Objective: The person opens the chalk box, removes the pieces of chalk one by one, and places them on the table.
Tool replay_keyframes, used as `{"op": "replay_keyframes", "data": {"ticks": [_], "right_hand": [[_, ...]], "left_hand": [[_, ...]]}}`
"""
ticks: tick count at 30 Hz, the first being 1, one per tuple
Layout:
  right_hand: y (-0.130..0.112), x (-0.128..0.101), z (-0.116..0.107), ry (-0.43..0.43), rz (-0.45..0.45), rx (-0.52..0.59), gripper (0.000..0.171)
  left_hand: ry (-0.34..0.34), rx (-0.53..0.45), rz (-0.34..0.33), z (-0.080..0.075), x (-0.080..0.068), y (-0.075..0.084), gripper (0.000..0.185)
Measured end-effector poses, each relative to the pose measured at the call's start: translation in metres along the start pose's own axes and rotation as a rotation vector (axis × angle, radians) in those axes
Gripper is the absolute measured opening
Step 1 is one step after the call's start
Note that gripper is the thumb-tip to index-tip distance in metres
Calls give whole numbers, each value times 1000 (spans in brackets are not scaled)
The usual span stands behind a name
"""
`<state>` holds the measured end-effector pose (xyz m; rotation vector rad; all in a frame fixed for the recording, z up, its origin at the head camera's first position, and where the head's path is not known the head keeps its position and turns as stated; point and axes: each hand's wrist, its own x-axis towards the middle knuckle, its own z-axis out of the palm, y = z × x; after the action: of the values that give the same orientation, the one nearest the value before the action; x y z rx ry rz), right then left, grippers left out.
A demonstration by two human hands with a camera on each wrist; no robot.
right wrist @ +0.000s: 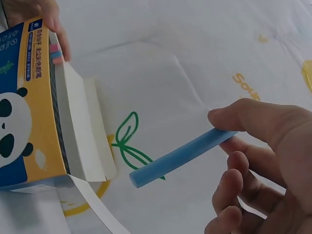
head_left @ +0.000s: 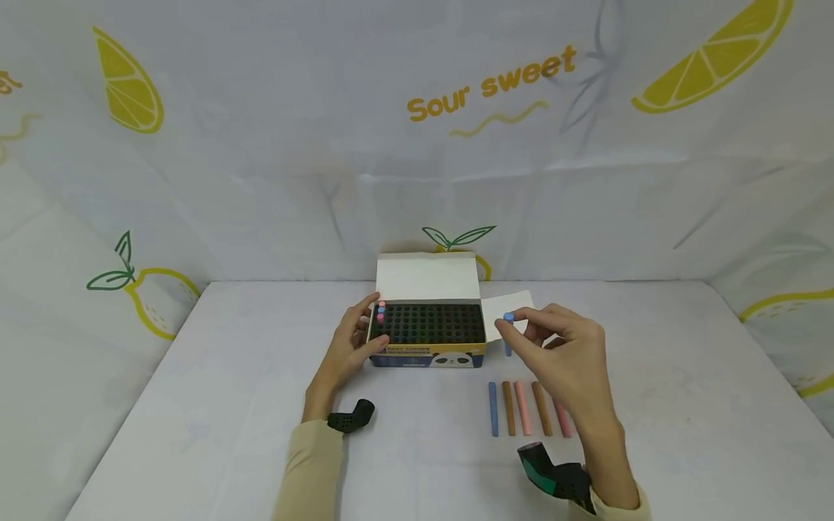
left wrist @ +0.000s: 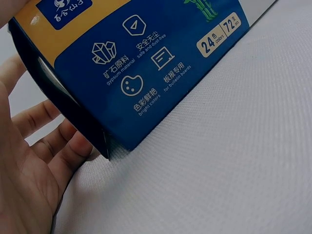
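Between thumb and index finger, my right hand (head_left: 563, 344) pinches a blue chalk stick (right wrist: 180, 158) near its top end, just right of the chalk box (head_left: 426, 354). The stick hangs upright in the head view. My left hand (head_left: 345, 351) grips the box's left end, thumb at the front corner and a fingertip at the back corner. The box is blue and yellow with a panda on its front. Its lid stands up at the back. Inside is a dark holder (head_left: 433, 323) with rows of holes; a few pink and blue sticks (head_left: 381, 311) stand in its left column.
In front of the box and to the right lies a row of chalk sticks: blue (head_left: 493, 409), brown (head_left: 509, 409), pink (head_left: 523, 408) and others, the rightmost partly behind my right wrist. A white side flap (head_left: 521, 300) sticks out at the box's right. A patterned cloth backdrop (head_left: 293, 145) rises behind the table.
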<state>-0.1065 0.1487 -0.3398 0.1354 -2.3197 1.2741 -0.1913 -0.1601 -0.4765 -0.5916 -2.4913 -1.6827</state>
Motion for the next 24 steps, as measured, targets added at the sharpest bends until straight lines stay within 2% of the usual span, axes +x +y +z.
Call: {"op": "replay_keyframes", "data": {"ticks": [5,7,10,13,17,24], "right_hand": [[5,0,-17,-48,-50,-66,9],[10,1,-26,-88,-37,-116,10],[21,2,-44,-196,64,-215,17],[37,5,-63,-346,214,-302,30],[61,8,-86,-511,347,-354,41],[90,9,-107,-643,461,-394,48]], "left_hand": [[2,-3,-11,-1,-1,0,75],[2,-1,-12,-1,-1,0,75],[1,0,-12,0,-1,1,75],[4,-4,-14,0,-1,1,75],[4,-7,-11,0,-1,1,75],[2,-10,-16,1,0,-1,74]]}}
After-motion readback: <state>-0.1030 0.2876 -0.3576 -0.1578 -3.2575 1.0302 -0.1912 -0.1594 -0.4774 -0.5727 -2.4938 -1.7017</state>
